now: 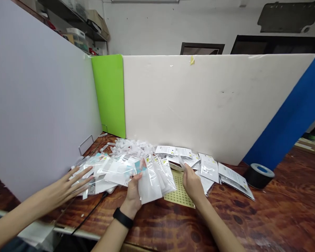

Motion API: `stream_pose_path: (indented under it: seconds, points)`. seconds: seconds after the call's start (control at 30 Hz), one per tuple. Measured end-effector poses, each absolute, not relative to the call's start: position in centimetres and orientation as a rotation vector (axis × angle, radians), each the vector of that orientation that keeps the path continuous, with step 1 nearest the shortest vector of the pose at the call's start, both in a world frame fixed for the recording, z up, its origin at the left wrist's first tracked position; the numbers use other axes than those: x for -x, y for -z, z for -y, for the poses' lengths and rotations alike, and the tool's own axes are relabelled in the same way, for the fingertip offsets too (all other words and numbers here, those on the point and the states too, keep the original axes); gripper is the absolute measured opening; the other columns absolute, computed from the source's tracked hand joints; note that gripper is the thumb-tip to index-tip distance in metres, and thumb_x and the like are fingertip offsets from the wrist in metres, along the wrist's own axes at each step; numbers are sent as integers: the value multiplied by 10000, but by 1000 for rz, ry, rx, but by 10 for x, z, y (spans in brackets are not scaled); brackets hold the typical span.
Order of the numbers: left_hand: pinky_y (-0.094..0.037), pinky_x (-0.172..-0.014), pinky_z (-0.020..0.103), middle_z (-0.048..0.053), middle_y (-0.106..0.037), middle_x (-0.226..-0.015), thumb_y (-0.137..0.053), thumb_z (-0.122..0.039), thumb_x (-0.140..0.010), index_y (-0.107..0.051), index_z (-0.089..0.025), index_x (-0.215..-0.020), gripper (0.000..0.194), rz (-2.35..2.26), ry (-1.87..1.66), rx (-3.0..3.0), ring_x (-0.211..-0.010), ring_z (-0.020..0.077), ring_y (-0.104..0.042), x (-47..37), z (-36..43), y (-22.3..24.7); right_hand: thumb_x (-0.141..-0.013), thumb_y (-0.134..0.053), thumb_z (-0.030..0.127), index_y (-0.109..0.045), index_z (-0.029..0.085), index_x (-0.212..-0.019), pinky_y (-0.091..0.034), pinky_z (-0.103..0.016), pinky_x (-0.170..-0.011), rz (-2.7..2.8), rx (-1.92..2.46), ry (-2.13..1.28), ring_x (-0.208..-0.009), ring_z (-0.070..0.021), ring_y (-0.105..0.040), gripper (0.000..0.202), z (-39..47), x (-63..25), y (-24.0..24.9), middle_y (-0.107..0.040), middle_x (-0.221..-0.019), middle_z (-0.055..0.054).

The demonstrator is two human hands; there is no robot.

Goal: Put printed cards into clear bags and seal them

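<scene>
My left hand (133, 190), with a black band on its wrist, grips several fanned clear packets (151, 185) that have white inserts and yellow marks at the top. My right hand (193, 183) has its fingers closed on a small whitish piece (182, 162), too blurred to identify. Under and between the hands lies a yellow sheet of small round dots (180, 192). Behind my right hand, white packets (209, 168) lie in a row. To the left is a loose pile of clear packets (118, 171), with another person's spread hand (77, 182) at its left edge.
Small translucent white pieces (133, 146) are heaped behind the packets. A black tape roll (259, 175) sits at the right. White (199, 105), green (109, 98) and blue (286, 115) panels stand around the wooden table (286, 213). A black cable (90, 211) crosses the front left.
</scene>
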State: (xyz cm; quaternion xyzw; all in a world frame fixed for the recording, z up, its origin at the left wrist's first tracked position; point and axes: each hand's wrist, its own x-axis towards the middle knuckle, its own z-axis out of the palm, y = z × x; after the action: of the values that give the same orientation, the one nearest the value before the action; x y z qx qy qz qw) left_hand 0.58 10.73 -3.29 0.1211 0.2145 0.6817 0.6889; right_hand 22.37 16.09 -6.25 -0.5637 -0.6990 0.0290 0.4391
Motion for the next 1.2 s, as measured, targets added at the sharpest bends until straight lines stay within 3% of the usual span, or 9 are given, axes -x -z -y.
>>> stream_pose_path:
  seconds: [0.13,0.23,0.37,0.53,0.7,0.93,1.1,1.2]
  points:
    - [-546,-803,371,74,-740,-869,-658,-197,-652,-628,-146,-1112,464,-484,-1506,-245,-721,249,-694,-3,-107,33,-879,-360,324,-585,112,-968,-514,-456,-716,1435,1444,-260,-790,-297,-639,322,-155,-234,56,-674,-867,-161]
    - [-557,-758,360,80,-741,-803,-669,-201,-636,-643,-119,-1066,438,-494,-1497,-221,-678,249,-691,-2,-105,32,-886,-368,400,-571,128,-960,-526,-372,-598,1296,1379,-472,-674,-248,-640,347,-150,-231,52,-683,-833,-119]
    - [-564,-704,304,53,-741,-768,-685,-216,-612,-663,-141,-1004,400,-486,-1508,-226,-657,224,-689,-5,-101,19,-868,-438,453,-578,128,-1028,-526,-346,-676,1235,1228,-693,-773,-239,-649,389,-135,-217,41,-695,-922,-95]
    - [-558,-789,348,7,-725,-690,-676,-178,-606,-645,-199,-1078,474,-443,-1427,-316,-762,261,-700,-24,-99,-6,-800,-561,438,-622,128,-973,-468,-387,-847,1136,1138,-717,-921,-272,-617,360,-105,-223,12,-697,-957,-104]
    - [-569,-767,368,50,-738,-756,-695,-177,-603,-652,-155,-1060,459,-552,-1270,-466,-782,288,-701,-55,-98,-23,-761,-575,402,-637,116,-911,-506,-388,-762,933,1138,-696,-820,-270,-643,329,-77,-246,8,-712,-874,-108]
    - [-556,-776,383,94,-724,-779,-684,-223,-678,-655,-102,-928,279,-576,-1059,-650,-775,276,-695,-128,-110,-32,-719,-589,363,-630,123,-933,-536,-410,-747,674,1077,-741,-820,-277,-679,324,-75,-284,26,-726,-895,-127]
    - [-525,-827,376,61,-674,-996,-675,-205,-759,-590,-153,-1092,348,-509,-1182,-659,-879,209,-652,-206,-162,-24,-715,-540,474,-581,185,-1059,-551,-414,-717,707,1083,-752,-933,-277,-665,451,-122,-331,22,-690,-1058,-119]
    - [-515,-826,416,85,-588,-1143,-580,-263,-863,-546,-151,-1150,310,-548,-1222,-640,-969,207,-599,-236,-194,-16,-764,-373,599,-578,168,-1076,-558,-447,-670,778,1140,-743,-935,-308,-665,570,-150,-349,26,-685,-1042,-159]
